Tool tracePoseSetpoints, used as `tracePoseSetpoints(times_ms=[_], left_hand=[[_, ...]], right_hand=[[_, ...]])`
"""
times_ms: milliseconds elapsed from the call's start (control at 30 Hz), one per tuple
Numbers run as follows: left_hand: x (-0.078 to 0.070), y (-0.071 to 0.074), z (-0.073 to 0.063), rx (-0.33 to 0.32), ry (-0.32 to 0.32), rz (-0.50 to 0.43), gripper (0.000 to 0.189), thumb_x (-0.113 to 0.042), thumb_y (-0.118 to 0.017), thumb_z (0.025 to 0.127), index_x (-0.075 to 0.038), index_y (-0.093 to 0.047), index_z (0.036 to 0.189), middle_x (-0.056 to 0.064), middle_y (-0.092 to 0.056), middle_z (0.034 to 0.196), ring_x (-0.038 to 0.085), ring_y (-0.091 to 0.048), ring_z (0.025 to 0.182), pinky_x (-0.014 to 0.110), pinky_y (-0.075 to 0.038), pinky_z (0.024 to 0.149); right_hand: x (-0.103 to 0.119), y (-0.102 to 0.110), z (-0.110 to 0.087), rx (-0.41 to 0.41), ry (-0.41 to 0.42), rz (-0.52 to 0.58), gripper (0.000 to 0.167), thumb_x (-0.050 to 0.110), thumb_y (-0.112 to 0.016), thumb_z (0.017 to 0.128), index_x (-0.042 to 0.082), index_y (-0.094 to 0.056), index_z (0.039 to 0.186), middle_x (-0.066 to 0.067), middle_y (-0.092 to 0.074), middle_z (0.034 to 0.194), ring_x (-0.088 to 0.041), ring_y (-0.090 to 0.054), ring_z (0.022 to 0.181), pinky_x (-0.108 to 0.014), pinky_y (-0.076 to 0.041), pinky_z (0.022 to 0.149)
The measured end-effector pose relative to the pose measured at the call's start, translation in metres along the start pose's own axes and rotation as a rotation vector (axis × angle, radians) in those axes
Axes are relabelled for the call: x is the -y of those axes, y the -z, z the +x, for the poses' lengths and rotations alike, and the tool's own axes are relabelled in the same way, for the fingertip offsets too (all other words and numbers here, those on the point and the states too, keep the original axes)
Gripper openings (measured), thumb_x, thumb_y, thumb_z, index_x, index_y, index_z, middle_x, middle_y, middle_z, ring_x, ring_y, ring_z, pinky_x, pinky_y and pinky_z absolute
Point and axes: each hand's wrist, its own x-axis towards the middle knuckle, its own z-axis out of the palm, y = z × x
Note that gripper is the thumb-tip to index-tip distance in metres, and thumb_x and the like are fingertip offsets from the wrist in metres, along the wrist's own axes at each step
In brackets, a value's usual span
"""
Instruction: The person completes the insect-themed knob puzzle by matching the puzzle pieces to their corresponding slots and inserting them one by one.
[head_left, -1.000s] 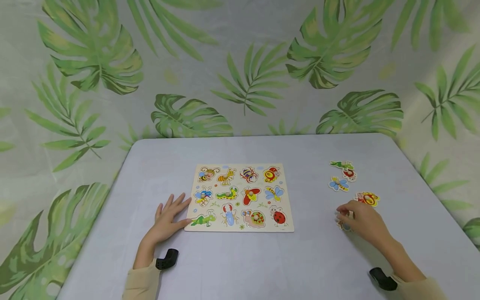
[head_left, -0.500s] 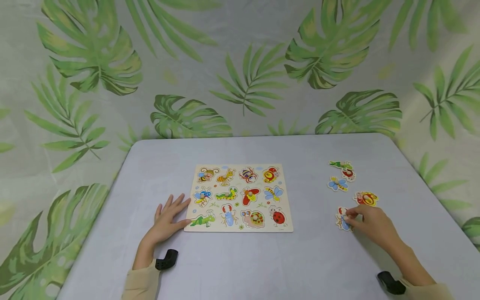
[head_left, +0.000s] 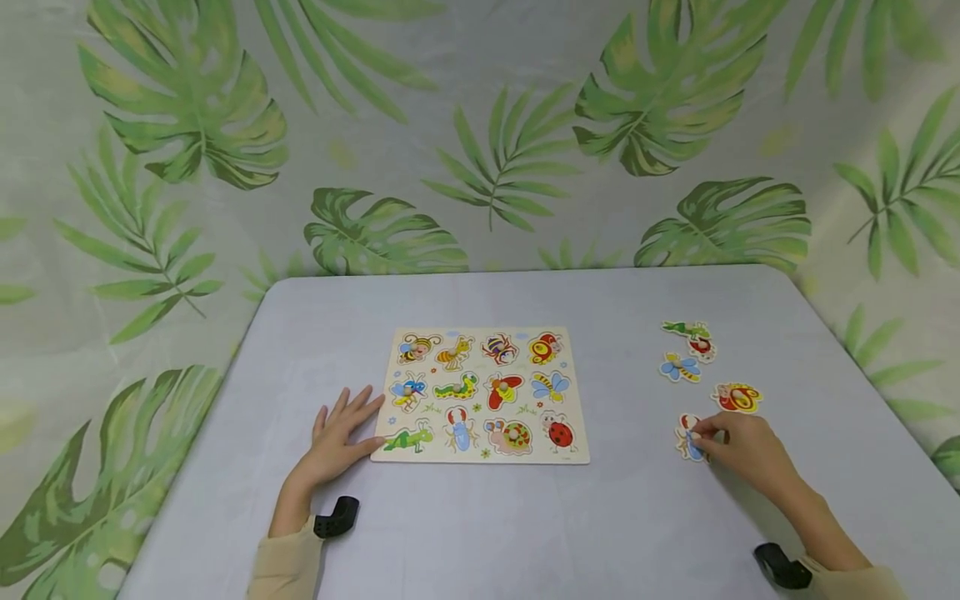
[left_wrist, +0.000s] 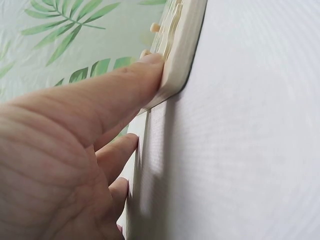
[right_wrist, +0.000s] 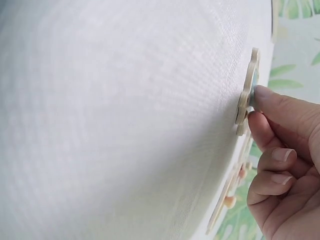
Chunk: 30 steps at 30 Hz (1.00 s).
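Leaf-print cloth [head_left: 517, 108] hangs behind a white table [head_left: 525, 533], as observed from where I stand. Positions are read on a dial centred on the puzzle board [head_left: 482, 410], twelve facing the cloth. Left hand [head_left: 337, 437]: fingers straight and spread, thumb on the board's corner at eight o'clock, fingertips along its edge at nine. Right hand [head_left: 742, 446]: thumb and forefinger pinching the blue beetle piece [head_left: 685, 442], between three and four o'clock, well apart from the board; whether it touches the tabletop I cannot tell. Near that hand, at three, lies a red-and-yellow piece [head_left: 737, 397]. Just short of three lies a blue-winged piece [head_left: 680, 367]. At half past two, a green grasshopper piece [head_left: 682, 328] appears to touch a red-centred piece [head_left: 702, 348].
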Motion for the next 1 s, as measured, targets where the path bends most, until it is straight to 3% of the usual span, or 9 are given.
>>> tracePoseSetpoints(times_ms=[567,1000], left_hand=[[-0.004,0.002,0.000,-0.004,0.000,-0.005,0.063,-0.029,-0.065,0.085,-0.013,-0.041,0.142,0.016,-0.025,0.155,0.044,-0.002,0.145,0.063,0.010,0.112],[-0.002,0.002,0.001,0.002,0.001,-0.003,0.064,-0.029,-0.065,0.086,-0.013,-0.041,0.142,0.015,-0.023,0.156,0.043,-0.001,0.146,0.062,0.010,0.112]], right_hand=[[0.001,0.003,-0.001,0.013,-0.001,0.002,0.011,0.014,-0.072,0.079,0.005,-0.072,0.085,0.004,-0.064,0.070,0.002,-0.035,0.052,-0.020,-0.030,0.045],[0.022,0.000,0.009,0.008,0.043,-0.012,0.013,0.014,-0.073,0.078,0.005,-0.072,0.087,0.004,-0.063,0.070,0.000,-0.035,0.055,-0.019,-0.029,0.046]])
